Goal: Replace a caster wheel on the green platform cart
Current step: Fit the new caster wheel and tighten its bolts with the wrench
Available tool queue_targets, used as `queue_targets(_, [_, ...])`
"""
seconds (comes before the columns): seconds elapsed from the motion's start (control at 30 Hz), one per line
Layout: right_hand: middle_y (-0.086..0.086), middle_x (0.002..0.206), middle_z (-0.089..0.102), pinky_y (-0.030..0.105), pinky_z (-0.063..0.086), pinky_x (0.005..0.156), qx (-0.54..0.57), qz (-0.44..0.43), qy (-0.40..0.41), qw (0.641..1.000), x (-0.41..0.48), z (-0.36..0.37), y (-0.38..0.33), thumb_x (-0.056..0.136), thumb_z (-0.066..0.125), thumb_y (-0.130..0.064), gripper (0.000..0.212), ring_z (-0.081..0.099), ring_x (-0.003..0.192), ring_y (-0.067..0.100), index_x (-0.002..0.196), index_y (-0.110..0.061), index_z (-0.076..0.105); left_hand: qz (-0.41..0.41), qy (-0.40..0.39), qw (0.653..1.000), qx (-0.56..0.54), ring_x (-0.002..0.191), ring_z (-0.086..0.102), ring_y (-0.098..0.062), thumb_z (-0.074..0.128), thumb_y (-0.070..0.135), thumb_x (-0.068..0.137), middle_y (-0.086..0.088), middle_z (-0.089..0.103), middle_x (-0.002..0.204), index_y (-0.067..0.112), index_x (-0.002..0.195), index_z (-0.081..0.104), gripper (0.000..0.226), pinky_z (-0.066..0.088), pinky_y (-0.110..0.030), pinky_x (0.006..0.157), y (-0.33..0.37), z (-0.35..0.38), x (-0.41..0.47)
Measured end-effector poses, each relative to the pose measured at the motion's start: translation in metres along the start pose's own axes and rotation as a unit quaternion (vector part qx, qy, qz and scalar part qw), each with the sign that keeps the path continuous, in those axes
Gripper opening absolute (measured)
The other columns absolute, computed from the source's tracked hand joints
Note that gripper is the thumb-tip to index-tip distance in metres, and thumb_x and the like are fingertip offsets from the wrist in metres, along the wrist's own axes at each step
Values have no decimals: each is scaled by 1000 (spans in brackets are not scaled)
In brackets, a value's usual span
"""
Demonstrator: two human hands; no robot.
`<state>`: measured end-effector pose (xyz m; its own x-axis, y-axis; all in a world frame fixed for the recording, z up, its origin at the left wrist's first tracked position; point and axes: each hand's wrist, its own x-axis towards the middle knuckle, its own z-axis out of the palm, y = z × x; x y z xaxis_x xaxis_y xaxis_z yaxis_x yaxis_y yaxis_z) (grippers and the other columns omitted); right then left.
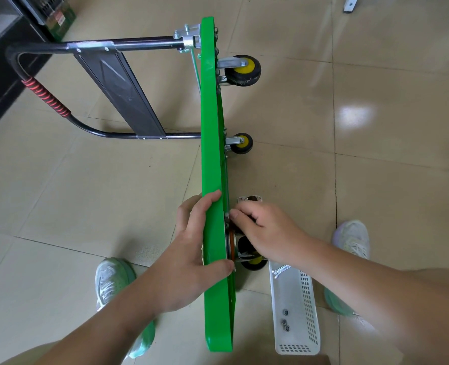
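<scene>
The green platform cart (212,143) stands on its side edge on the tiled floor, wheels facing right. My left hand (191,246) grips the deck's upper edge, fingers and thumb curled over it. My right hand (262,230) reaches to the deck's underside, its fingertips pinching a small part at the mounting plate of the near caster (252,262), which has a yellow hub and is mostly hidden under the hand. A loose caster plate (249,199) lies on the floor just beyond my right hand.
Two more casters (243,70) (241,143) stick out of the deck farther away. The folded black handle (60,106) lies to the left. A white perforated tray (295,309) with a wrench (281,270) and several nuts (285,321) sits at lower right. My shoes (112,280) (352,241) flank the cart.
</scene>
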<state>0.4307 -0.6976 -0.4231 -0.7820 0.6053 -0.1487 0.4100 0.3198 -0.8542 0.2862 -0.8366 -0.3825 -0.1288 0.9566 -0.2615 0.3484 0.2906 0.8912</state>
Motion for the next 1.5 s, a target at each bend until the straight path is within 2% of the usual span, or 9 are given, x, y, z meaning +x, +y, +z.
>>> queue_targets(0.13, [-10,82,68,37,51,65,32,13,-20,999,-1,2,2,98,58,-37,8,63,70,11,105,-38,54,-2,-2,1000,3,120,41,17,72,34,73,23,16,145,57,149,13,99,40,-1,89,0,-1,0])
queue_targets(0.3, [-11,64,54,30,38,58,-12,1,-7,1000,0,-1,-1,104,50,-34,27,51,61,4,77,-32,52,-1,-1,1000,1,119,41,19,72,29,73,22,17,145,56,149,13,99,37,1,89,0,0,0])
queue_targets(0.47, [-10,83,67,37,52,66,21,4,-25,999,-1,1,-1,97,59,-35,8,62,71,11,102,-39,54,-3,-2,1000,1,119,43,18,72,30,73,24,16,145,56,148,13,99,40,0,88,1,0,0])
queue_targets(0.6, [-10,66,55,27,41,60,-12,-9,-3,1000,0,-1,-1,103,51,-34,28,53,64,4,75,-35,51,-4,-1,1000,-3,116,44,18,72,29,73,23,16,145,56,148,14,99,39,1,87,1,0,0])
queue_targets(0.77, [-9,82,66,33,49,64,5,2,-28,1000,-1,1,-1,100,54,-38,2,58,66,7,102,-37,52,-4,-7,1000,1,120,44,15,71,41,71,25,14,146,58,149,12,99,40,-2,89,-1,-2,-1])
queue_targets(0.9, [-9,66,53,32,37,59,-25,-8,-5,1000,1,0,-3,104,48,-35,34,51,63,6,71,-32,46,-4,-7,1000,-6,125,40,15,72,33,74,25,15,147,58,150,13,100,38,-1,93,-3,-1,-1])
queue_targets(1.07, [-9,83,67,38,50,63,7,10,-30,999,0,2,-1,98,56,-38,6,62,69,12,101,-40,51,-9,-11,1000,5,119,44,15,71,33,75,26,13,146,58,151,11,100,41,-2,90,-1,-2,-2])
queue_targets(1.23, [-11,67,53,25,36,58,-30,-7,-12,999,0,0,-3,103,51,-36,33,52,66,3,70,-37,48,-12,-9,1000,-2,115,44,19,72,31,74,24,14,146,55,151,11,101,39,1,87,-1,-1,-1])
queue_targets(1.5, [-14,81,63,35,50,65,1,-25,-29,999,-1,2,-3,102,53,-30,4,59,71,6,102,-30,56,-4,-4,1000,-6,124,37,20,72,30,74,25,15,147,58,149,13,100,35,2,92,-2,0,-1])
